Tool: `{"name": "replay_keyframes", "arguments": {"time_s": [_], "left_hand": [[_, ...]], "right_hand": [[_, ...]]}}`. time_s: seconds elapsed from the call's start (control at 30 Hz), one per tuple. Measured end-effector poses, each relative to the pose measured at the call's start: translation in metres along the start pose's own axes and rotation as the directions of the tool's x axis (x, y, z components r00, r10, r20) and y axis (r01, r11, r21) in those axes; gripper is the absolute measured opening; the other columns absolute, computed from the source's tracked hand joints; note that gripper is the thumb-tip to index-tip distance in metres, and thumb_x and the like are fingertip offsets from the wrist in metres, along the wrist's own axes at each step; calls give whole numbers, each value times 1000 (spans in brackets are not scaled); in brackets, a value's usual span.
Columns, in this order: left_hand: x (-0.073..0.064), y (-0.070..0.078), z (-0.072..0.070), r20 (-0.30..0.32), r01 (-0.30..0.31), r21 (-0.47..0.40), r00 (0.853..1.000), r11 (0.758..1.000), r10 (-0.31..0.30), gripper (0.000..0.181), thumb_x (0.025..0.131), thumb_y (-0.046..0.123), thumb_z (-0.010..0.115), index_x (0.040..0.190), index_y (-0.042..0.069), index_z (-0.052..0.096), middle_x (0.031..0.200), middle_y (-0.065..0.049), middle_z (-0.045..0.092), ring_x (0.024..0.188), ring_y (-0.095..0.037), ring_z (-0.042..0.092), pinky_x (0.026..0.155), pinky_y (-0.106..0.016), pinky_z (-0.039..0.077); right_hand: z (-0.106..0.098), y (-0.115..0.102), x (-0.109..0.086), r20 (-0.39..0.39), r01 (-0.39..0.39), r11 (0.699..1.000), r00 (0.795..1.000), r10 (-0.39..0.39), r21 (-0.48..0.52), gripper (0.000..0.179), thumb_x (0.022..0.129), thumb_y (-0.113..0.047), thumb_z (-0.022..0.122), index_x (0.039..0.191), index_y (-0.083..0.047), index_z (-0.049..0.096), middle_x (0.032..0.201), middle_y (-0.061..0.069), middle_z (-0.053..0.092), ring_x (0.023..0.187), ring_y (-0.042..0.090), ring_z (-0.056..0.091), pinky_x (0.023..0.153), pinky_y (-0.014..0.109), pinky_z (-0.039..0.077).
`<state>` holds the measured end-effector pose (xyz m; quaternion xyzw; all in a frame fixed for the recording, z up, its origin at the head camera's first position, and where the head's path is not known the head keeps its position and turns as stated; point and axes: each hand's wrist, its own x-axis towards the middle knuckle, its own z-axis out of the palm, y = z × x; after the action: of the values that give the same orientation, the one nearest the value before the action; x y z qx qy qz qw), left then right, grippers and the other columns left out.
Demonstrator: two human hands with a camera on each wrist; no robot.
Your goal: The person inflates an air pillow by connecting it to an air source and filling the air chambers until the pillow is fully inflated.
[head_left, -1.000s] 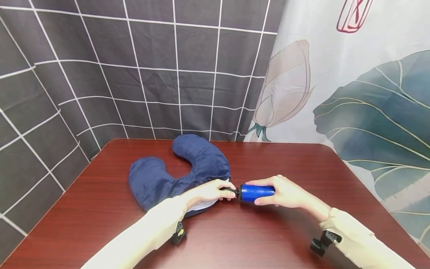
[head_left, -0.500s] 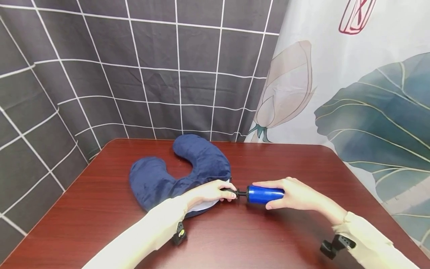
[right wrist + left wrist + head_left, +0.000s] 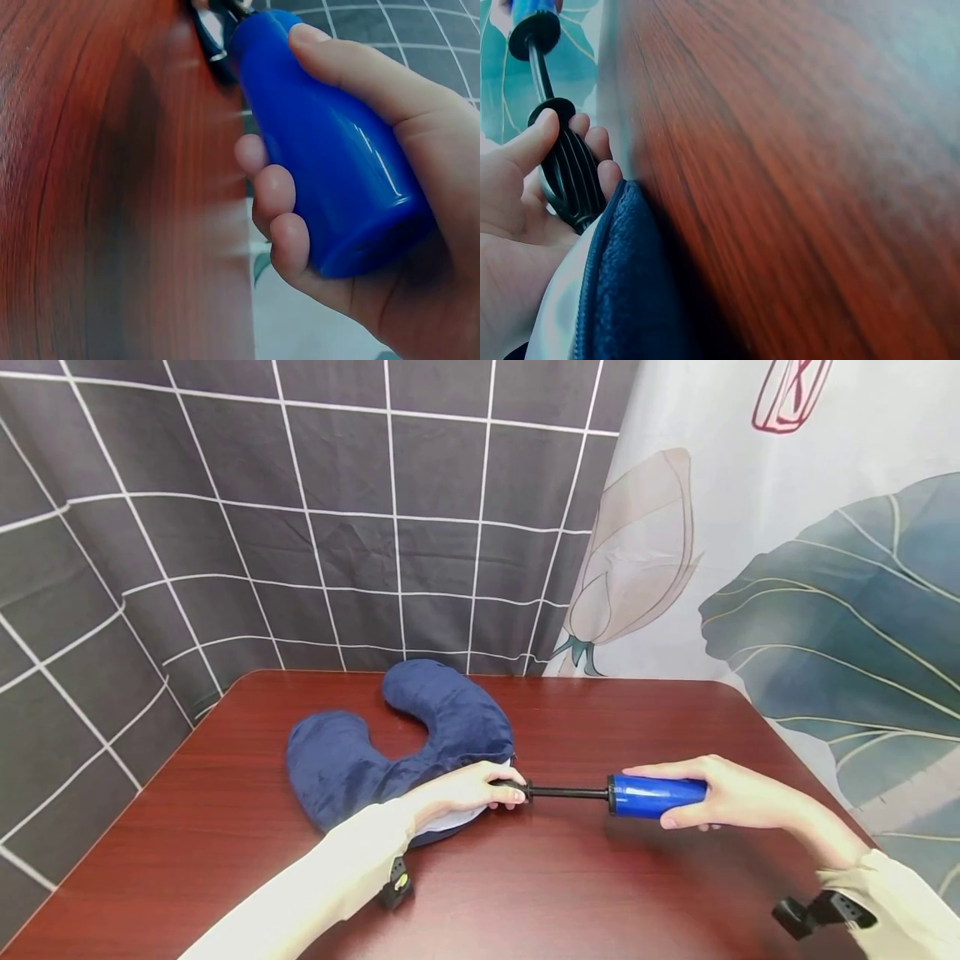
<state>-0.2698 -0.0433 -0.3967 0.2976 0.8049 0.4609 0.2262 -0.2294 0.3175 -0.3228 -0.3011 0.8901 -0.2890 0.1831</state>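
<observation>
A hand air pump spans both hands above the table. My right hand (image 3: 731, 797) grips its blue barrel (image 3: 652, 796), fingers wrapped round it in the right wrist view. The black rod (image 3: 570, 792) stretches out long from the barrel toward the left. My left hand (image 3: 472, 785) holds the ribbed black handle (image 3: 574, 176) between thumb and fingers. Beside that hand lies a navy U-shaped neck pillow (image 3: 465, 714), its zipper (image 3: 589, 285) undone and a white lining (image 3: 562, 300) showing. The handle's narrow end meets the pillow's opening, partly hidden by the lining.
Both hands work over a reddish-brown wooden table (image 3: 487, 893). A dark curtain with white grid lines (image 3: 337, 552) hangs behind and to the left. A white curtain with plant prints (image 3: 750, 527) hangs at the right.
My right hand has moved right with the blue barrel, drawing the black rod out from nearly hidden to long. The left hand and neck pillow stay in place.
</observation>
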Motion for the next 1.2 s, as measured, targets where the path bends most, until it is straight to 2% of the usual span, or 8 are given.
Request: {"name": "replay_keyframes", "arguments": {"time_s": [0.13,0.33,0.57,0.73,0.93,1.07,1.2], "left_hand": [[0,0,-1,7,4,-9,1000,1000,-4,22,95,16,61,109,0,66,80,-6,63,73,-5,54,67,-16,46],[3,0,0,13,18,-3,1000,1000,-18,21,96,17,61,109,1,66,79,-3,63,72,-4,54,67,-16,45],[4,1,1,8,9,3,1000,1000,-9,21,95,16,62,109,0,67,78,-4,63,72,-4,54,67,-16,45],[4,1,1,-2,19,3,1000,1000,-19,21,95,16,62,108,1,67,78,-2,63,72,-3,53,66,-16,45],[4,1,2,-4,26,-2,1000,1000,-26,21,95,16,62,109,1,67,78,-1,61,72,-4,53,66,-16,44],[3,0,1,0,7,20,1000,1000,-7,22,95,16,61,110,1,67,79,-4,62,72,-4,53,66,-16,45],[0,0,0,8,-9,55,1000,998,9,22,96,16,61,109,1,66,81,-8,63,72,-6,53,66,-17,45]], "right_hand": [[-2,3,-4,0,10,1000,1000,-10,25,59,89,-27,74,144,-25,51,110,7,66,59,8,62,50,30,52],[5,2,3,-36,-3,999,999,4,37,57,88,-28,75,141,-26,54,110,7,68,64,11,65,50,33,53],[21,-8,30,-44,-3,1000,999,4,25,56,87,-33,74,139,-27,56,116,10,67,75,11,64,51,33,54],[35,-15,54,-54,24,1000,998,-24,6,55,86,-40,74,137,-28,58,113,7,69,67,13,65,51,31,54],[47,-23,76,-59,74,996,995,-77,-52,56,86,-46,72,137,-27,59,110,5,71,52,4,60,49,28,52],[48,-27,76,-51,85,994,995,-88,-67,56,87,-44,73,138,-25,58,112,7,71,53,3,60,50,27,52],[45,-27,70,-38,67,994,997,-71,-92,58,86,-42,74,139,-30,56,114,6,71,63,3,63,53,26,53]]}}
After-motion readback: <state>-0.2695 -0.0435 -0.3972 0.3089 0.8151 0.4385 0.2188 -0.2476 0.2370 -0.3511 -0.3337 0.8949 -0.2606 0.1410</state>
